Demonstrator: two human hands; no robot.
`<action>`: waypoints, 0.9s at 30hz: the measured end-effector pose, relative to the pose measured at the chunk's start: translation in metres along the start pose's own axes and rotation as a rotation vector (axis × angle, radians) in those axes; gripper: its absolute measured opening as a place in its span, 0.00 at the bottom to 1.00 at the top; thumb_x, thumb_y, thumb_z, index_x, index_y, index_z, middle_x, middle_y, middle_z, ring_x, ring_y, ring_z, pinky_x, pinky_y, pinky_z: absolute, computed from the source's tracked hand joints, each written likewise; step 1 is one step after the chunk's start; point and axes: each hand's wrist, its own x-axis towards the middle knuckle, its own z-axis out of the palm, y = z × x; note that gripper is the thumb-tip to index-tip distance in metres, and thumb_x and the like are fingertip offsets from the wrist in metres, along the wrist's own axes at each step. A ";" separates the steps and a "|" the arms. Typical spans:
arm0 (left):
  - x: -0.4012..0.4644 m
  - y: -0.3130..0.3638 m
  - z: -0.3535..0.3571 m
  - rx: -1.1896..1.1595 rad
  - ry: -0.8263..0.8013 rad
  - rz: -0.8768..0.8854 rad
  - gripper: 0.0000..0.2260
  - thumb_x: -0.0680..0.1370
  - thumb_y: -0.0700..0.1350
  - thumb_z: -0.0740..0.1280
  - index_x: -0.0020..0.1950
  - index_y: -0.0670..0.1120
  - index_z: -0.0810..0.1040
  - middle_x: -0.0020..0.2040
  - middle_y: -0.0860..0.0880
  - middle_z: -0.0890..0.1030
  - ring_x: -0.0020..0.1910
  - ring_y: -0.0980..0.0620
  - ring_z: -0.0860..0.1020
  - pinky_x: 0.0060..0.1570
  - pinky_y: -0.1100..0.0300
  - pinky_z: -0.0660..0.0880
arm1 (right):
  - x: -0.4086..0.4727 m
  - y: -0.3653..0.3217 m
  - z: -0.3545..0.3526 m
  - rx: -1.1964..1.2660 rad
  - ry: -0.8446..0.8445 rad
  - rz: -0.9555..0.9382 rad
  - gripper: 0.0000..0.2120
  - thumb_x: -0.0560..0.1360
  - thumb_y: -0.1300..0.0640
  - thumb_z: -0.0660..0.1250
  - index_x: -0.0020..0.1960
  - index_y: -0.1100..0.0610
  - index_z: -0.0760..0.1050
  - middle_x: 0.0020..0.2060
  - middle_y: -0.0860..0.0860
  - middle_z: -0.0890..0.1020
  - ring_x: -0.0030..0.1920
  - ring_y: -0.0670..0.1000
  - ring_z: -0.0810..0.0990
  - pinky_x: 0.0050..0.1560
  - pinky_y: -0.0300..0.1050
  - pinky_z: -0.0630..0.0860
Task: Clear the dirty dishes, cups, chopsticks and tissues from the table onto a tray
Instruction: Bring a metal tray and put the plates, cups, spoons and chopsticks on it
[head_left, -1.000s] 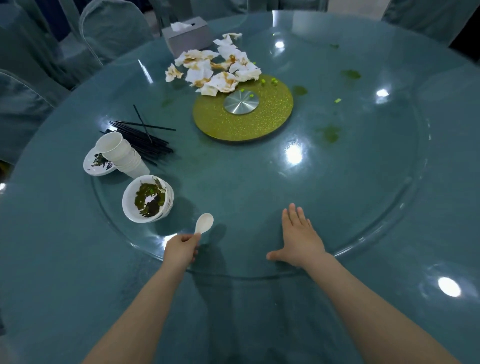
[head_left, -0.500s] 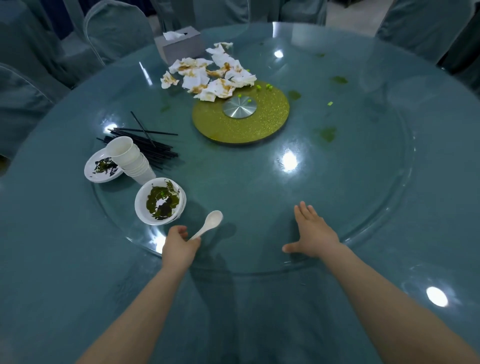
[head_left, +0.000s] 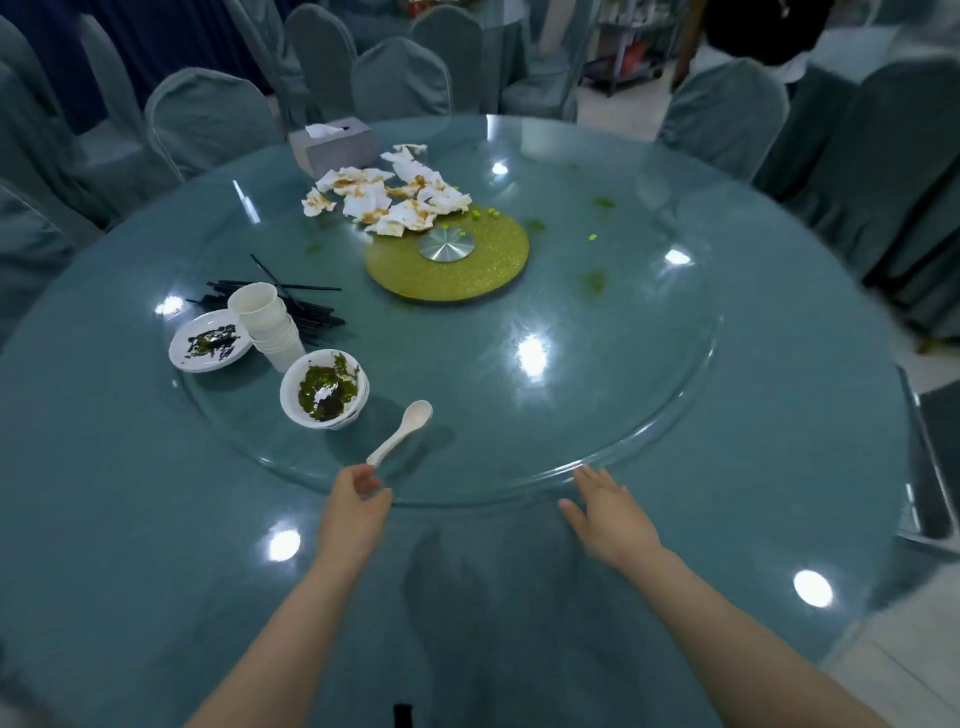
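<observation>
Nearest the viewer, at the worktop's (head_left: 156, 519) near edge, the left hand (head_left: 353, 506) is hanging beside the handle end of a white ceramic spoon (head_left: 401, 432). Its fingers (head_left: 363, 475) are curling loosely just at the handle tip; whether they are pinching it or merely touching cannot be told. The spoon is lying on the glass turntable (head_left: 675, 405) near that disc's near rim, its long axis running from the left hand up and rightward, bowl end farthest away. The right hand (head_left: 605, 512) is resting flat, fingers straight and slightly spread, at the turntable's near rim, well apart from the spoon; the left hand is nearer.

Just beyond the spoon, toward the left rim, stacked white bowls (head_left: 324, 389) are holding dark green residue. Behind them, a leaning stack of white cups (head_left: 267, 325) is standing beside a saucer (head_left: 210, 347) smeared with dark scraps, with black chopsticks (head_left: 311, 317) bundled behind.

Farther on, stained tissues (head_left: 395, 200) are overlapping the gold centre disc (head_left: 447, 260), with a tissue box (head_left: 335, 145) at the far edge. No tray is showing.
</observation>
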 end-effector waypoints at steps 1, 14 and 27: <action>-0.007 0.002 0.001 -0.023 -0.054 0.009 0.14 0.77 0.38 0.64 0.62 0.44 0.70 0.56 0.48 0.78 0.50 0.52 0.75 0.42 0.63 0.68 | -0.010 0.001 0.001 0.008 0.009 -0.002 0.29 0.82 0.45 0.53 0.78 0.57 0.52 0.78 0.51 0.54 0.77 0.51 0.50 0.75 0.48 0.50; -0.152 0.009 0.083 -0.176 -0.744 0.091 0.11 0.75 0.36 0.65 0.54 0.49 0.74 0.49 0.50 0.82 0.45 0.51 0.78 0.41 0.61 0.69 | -0.207 0.051 0.022 0.285 0.291 0.237 0.23 0.79 0.49 0.62 0.72 0.54 0.66 0.70 0.52 0.71 0.72 0.50 0.65 0.70 0.38 0.57; -0.381 0.058 0.173 -0.070 -1.257 0.380 0.11 0.80 0.37 0.60 0.56 0.49 0.78 0.48 0.52 0.84 0.46 0.54 0.82 0.49 0.63 0.75 | -0.455 0.130 -0.027 0.902 0.949 0.438 0.12 0.75 0.62 0.68 0.55 0.49 0.77 0.49 0.44 0.83 0.50 0.42 0.81 0.55 0.42 0.77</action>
